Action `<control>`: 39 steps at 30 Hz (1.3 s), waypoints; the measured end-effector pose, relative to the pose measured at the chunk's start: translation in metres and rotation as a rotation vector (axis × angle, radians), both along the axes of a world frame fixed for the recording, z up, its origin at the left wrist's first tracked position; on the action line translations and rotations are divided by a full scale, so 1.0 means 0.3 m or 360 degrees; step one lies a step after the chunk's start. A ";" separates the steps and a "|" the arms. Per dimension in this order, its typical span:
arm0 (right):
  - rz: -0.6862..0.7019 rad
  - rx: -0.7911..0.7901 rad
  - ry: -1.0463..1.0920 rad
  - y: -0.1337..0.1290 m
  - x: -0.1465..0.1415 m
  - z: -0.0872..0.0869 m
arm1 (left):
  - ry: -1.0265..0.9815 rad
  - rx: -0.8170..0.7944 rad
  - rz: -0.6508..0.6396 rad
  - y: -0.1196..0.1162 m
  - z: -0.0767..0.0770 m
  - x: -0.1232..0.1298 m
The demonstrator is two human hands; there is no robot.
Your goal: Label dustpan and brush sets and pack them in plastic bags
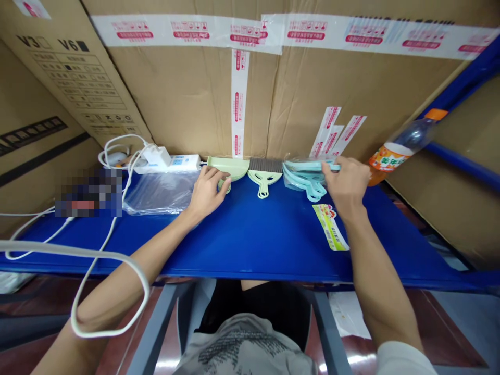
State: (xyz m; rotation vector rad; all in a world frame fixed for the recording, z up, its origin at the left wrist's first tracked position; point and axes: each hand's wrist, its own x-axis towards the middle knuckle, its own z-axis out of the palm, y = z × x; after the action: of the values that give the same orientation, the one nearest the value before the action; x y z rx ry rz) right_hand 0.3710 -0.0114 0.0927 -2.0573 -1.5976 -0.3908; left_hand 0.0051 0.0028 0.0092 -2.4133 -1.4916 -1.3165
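A pale green dustpan (230, 165) lies on the blue tabletop at the foot of the cardboard. My left hand (208, 188) is at its left side, fingers curled and thumb by the handle. Just to the right is a small green brush (264, 178) with grey bristles pointing away from me and its looped handle towards me. Further right, a light blue dustpan and brush set (307, 177) sits in clear plastic wrap. My right hand (347, 179) pinches the set's right edge; some fingertips are hidden. Nearer me lies a yellow-green printed card (330, 227).
A tilted orange drink bottle (402, 148) leans at the right. On the left are a white power strip (183, 162), a clear plastic bag (160, 192), a pixelated item (89, 194) and looping white cables (113, 255). Large cardboard boxes (187, 94) wall off the back.
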 end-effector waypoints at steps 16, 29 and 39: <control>0.1484 0.0614 0.1109 -0.001 -0.182 -0.134 | -0.1742 -0.0913 -0.0676 0.043 0.082 -0.054; 0.1451 0.0461 0.0877 -0.045 -0.210 -0.142 | -0.1523 -0.0752 -0.0577 0.037 0.064 -0.053; 0.1598 0.0527 0.0852 -0.034 -0.211 -0.151 | -0.1751 -0.1356 -0.0654 0.032 0.056 -0.027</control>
State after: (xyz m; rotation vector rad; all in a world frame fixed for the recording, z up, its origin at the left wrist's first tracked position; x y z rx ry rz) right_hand 0.3078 -0.0216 0.0474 -0.8226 -1.8023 0.2347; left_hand -0.0029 0.0126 0.0261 -2.5910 -2.1465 -2.9351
